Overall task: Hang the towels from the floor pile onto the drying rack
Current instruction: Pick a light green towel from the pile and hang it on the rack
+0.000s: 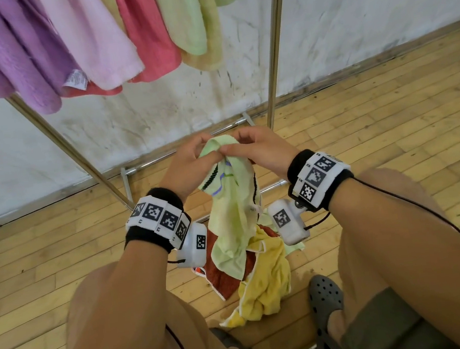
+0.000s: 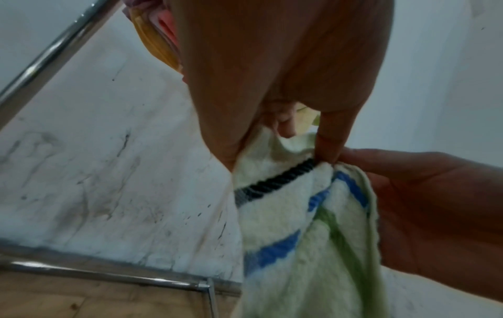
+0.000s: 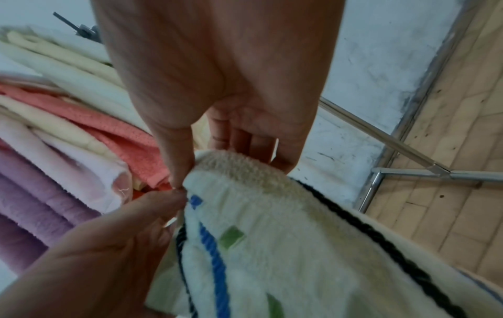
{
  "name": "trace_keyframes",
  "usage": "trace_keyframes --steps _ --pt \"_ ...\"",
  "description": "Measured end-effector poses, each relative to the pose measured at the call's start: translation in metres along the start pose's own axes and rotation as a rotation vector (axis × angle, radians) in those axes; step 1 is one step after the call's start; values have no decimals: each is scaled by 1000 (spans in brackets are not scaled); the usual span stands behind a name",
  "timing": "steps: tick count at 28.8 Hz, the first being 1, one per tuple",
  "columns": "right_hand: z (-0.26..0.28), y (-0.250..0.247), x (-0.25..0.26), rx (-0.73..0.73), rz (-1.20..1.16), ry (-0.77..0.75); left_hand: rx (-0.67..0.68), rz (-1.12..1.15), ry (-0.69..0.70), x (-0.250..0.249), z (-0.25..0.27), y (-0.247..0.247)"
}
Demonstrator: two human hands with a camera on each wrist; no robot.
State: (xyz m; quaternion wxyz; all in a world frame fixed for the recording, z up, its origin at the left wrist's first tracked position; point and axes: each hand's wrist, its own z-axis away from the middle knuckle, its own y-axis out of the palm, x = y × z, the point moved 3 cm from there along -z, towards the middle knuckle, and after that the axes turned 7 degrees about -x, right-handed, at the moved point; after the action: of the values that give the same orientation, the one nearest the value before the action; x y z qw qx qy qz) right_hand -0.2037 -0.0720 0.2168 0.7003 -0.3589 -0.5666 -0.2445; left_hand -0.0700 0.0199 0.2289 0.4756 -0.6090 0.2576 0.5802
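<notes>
A pale green towel with black and blue stripes hangs from both my hands above the floor pile. My left hand pinches its top edge, and my right hand pinches the same edge right beside it. In the left wrist view the left hand grips the towel at the black stripe. In the right wrist view the right hand holds the towel by its folded top. The floor pile holds a yellow towel and a rust-red towel. The drying rack stands just ahead.
Purple, pink, coral and pale green towels hang from the rack's top at upper left. The rack's base bars lie on the wooden floor by a scuffed white wall. My feet in grey clogs stand close to the pile.
</notes>
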Motion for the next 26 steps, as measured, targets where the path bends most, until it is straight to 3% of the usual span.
trace_keyframes --steps 3,7,13,20,23,26 --pt "1 -3 2 -4 -12 12 -81 12 21 -2 0 -3" --pt "0 0 0 37 193 -30 -120 57 60 -6 0 -6" --pt "-4 -14 -3 -151 380 -113 -193 136 51 -9 0 -14" --pt "-9 -12 -6 -197 59 -79 -33 -95 -79 10 -4 5" --pt "-8 -6 -5 -152 -67 -54 107 -49 -104 9 3 18" --pt "-6 -4 -2 -152 -49 -90 127 -23 -94 9 4 23"
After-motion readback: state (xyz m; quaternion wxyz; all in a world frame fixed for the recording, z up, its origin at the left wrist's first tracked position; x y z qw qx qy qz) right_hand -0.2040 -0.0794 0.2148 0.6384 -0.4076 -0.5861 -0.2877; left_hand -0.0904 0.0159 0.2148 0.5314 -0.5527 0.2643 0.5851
